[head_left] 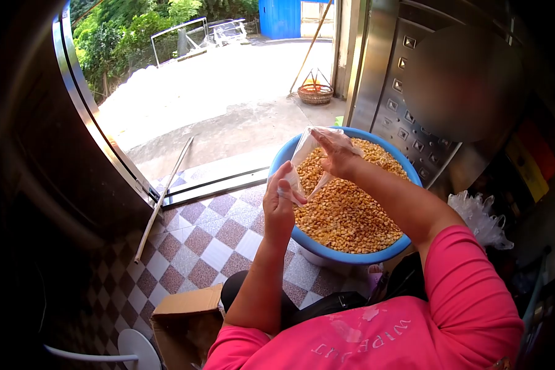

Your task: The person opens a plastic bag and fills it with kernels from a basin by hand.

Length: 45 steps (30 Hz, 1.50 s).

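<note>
Spanning the gap between two hands: one thin plastic bag (303,148), whitish, drawn out over the near-left part of the basin. Left hand (280,200): fingers part-curled, holding the bag's lower edge. Right hand (337,154): fingers extended, holding its upper end; the exact grip is hidden from me. Both sit apart, apparently to keep the flimsy film spread.

Beneath: yellow kernels (354,216), heaped, loose. Container: round blue basin (348,256), its raised rim presumably keeping the heap from scattering; it stands right before the seated person, probably for easy reach.

Beside the person's right arm: clear plastic bundle (480,221), seemingly kept handy. By the left leg: cardboard box (188,302), opened, on the checkered floor (216,253).

At the doorway: thin stick (164,200), lying across the threshold. Outside: woven basket (315,94), set near the doorpost, a pole (309,52) leaning beside it.
</note>
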Available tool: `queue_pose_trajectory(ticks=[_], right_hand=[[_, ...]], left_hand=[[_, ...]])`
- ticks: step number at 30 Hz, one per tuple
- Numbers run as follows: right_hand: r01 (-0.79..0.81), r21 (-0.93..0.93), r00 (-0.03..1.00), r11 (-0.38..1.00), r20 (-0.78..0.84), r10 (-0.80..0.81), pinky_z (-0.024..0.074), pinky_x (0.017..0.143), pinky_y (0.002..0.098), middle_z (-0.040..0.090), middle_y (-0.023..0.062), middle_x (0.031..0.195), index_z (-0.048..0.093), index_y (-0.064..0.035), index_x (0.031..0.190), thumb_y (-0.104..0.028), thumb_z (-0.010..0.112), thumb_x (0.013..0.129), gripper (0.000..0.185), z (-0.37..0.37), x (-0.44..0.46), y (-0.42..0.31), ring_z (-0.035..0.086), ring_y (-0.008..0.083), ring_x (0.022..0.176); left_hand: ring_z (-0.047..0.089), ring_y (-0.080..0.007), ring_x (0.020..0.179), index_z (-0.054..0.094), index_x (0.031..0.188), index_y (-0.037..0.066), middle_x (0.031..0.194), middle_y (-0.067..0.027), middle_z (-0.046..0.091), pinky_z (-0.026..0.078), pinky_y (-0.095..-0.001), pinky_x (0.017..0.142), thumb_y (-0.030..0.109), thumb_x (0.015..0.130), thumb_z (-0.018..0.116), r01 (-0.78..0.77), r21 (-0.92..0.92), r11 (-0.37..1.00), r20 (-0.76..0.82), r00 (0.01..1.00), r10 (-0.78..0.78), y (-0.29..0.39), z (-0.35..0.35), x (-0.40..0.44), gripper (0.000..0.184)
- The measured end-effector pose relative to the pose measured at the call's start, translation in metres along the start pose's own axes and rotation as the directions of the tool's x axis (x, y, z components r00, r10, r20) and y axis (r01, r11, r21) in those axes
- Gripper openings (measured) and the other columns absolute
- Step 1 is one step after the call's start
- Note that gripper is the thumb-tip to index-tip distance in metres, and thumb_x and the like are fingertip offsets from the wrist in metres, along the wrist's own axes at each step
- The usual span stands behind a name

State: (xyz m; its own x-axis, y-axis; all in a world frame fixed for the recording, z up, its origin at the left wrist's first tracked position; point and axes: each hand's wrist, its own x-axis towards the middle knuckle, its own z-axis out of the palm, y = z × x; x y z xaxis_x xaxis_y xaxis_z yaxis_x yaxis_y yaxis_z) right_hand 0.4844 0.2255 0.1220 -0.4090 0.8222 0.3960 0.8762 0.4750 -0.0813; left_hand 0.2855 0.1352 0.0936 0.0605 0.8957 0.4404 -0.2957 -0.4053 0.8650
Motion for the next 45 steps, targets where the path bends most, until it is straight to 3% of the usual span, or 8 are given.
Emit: queue_pose_trajectory(ticks=[8, 16, 18, 22, 24, 30, 44, 45], right_hand=[[-0.168, 0.136, 0.92, 0.976, 0.377, 0.106, 0.0302, 0.105, 0.0394, 0.041, 0.0168, 0.137, 0.025, -0.0188, 0.142, -0.005, 0.058, 0.077, 0.075, -0.035, -0.013, -0.009, 0.038, 0.0326, 0.127], [0.125, 0.114, 0.97, 0.986, 0.193, -0.146, 0.0394, 0.095, 0.04, 0.055, 0.0222, 0.113, 0.04, -0.0068, 0.132, -0.003, 0.056, 0.076, 0.058, -0.043, -0.042, -0.023, 0.051, 0.0355, 0.11], [0.263, 0.15, 0.963, 0.953, 0.024, -0.27, 0.0463, 0.082, 0.0402, 0.061, 0.0167, 0.095, 0.056, -0.0062, 0.112, -0.003, 0.058, 0.076, 0.036, -0.045, -0.05, -0.02, 0.058, 0.0331, 0.093], [0.386, 0.191, 0.92, 0.902, -0.154, -0.361, 0.0484, 0.067, 0.0403, 0.059, 0.0103, 0.077, 0.06, -0.006, 0.083, -0.006, 0.059, 0.076, 0.008, -0.047, -0.081, -0.022, 0.059, 0.0297, 0.075], [0.284, 0.042, 0.957, 0.958, -0.074, -0.281, 0.0483, 0.06, 0.0399, 0.056, 0.0083, 0.07, 0.056, -0.0064, 0.072, -0.01, 0.061, 0.076, 0.007, -0.044, -0.099, -0.024, 0.058, 0.0282, 0.066], [-0.005, -0.105, 1.0, 0.994, -0.016, 0.003, 0.0466, 0.068, 0.0431, 0.056, 0.0128, 0.077, 0.054, -0.0066, 0.083, -0.023, 0.061, 0.079, 0.019, -0.019, -0.132, -0.017, 0.058, 0.0314, 0.076], [-0.129, 0.073, 0.991, 0.989, -0.029, 0.131, 0.0472, 0.057, 0.0409, 0.057, 0.0145, 0.066, 0.053, -0.0057, 0.076, -0.028, 0.054, 0.088, 0.025, -0.013, -0.14, -0.01, 0.058, 0.0318, 0.06], [-0.242, 0.26, 0.969, 0.935, 0.012, 0.247, 0.0468, 0.056, 0.0401, 0.055, 0.0143, 0.064, 0.053, -0.0047, 0.077, -0.026, 0.054, 0.088, 0.024, -0.016, -0.136, -0.012, 0.057, 0.0293, 0.058]], left_hand=[[0.054, -0.0072, 0.063, 0.038, 0.13, -0.005, 0.123, -0.0134, 0.048, 0.047, -0.0215, 0.063, 0.032, 0.099, 0.033, -0.008, -0.07, 0.997, -0.019, 1.0, 0.007, 0.0, 0.009, -0.006, 0.048], [0.054, -0.0072, 0.063, 0.038, 0.131, -0.005, 0.124, -0.0137, 0.047, 0.047, -0.0218, 0.064, 0.029, 0.099, 0.032, 0.0, -0.07, 0.998, 0.009, 1.0, 0.001, -0.004, 0.012, -0.009, 0.046], [0.054, -0.0071, 0.063, 0.037, 0.131, -0.004, 0.124, -0.0139, 0.048, 0.047, -0.0215, 0.064, 0.029, 0.1, 0.032, 0.012, -0.062, 0.998, 0.019, 1.0, -0.011, -0.003, 0.012, -0.01, 0.046], [0.054, -0.0069, 0.062, 0.037, 0.131, -0.004, 0.125, -0.0152, 0.048, 0.048, -0.0211, 0.064, 0.025, 0.1, 0.031, 0.009, -0.088, 0.996, -0.007, 1.0, -0.01, -0.005, 0.012, -0.012, 0.043], [0.052, -0.0067, 0.063, 0.042, 0.128, -0.004, 0.114, -0.012, 0.052, 0.045, -0.0202, 0.059, 0.03, 0.099, 0.035, -0.034, -0.092, 0.995, -0.049, 0.998, 0.03, -0.006, 0.013, -0.012, 0.045], [0.054, -0.007, 0.062, 0.037, 0.132, -0.002, 0.125, -0.0185, 0.047, 0.048, -0.0211, 0.064, 0.019, 0.099, 0.031, -0.003, -0.112, 0.994, -0.044, 0.999, -0.002, -0.01, 0.013, -0.015, 0.04], [0.053, -0.007, 0.061, 0.042, 0.129, -0.002, 0.118, -0.0124, 0.051, 0.045, -0.0194, 0.059, 0.032, 0.099, 0.035, -0.012, 0.0, 1.0, -0.044, 0.999, 0.012, -0.02, 0.028, -0.023, 0.046], [0.053, -0.0072, 0.06, 0.042, 0.129, -0.002, 0.118, -0.0124, 0.051, 0.046, -0.0197, 0.059, 0.031, 0.099, 0.035, -0.036, 0.052, 0.998, -0.04, 0.998, 0.038, -0.018, 0.03, -0.026, 0.045]])
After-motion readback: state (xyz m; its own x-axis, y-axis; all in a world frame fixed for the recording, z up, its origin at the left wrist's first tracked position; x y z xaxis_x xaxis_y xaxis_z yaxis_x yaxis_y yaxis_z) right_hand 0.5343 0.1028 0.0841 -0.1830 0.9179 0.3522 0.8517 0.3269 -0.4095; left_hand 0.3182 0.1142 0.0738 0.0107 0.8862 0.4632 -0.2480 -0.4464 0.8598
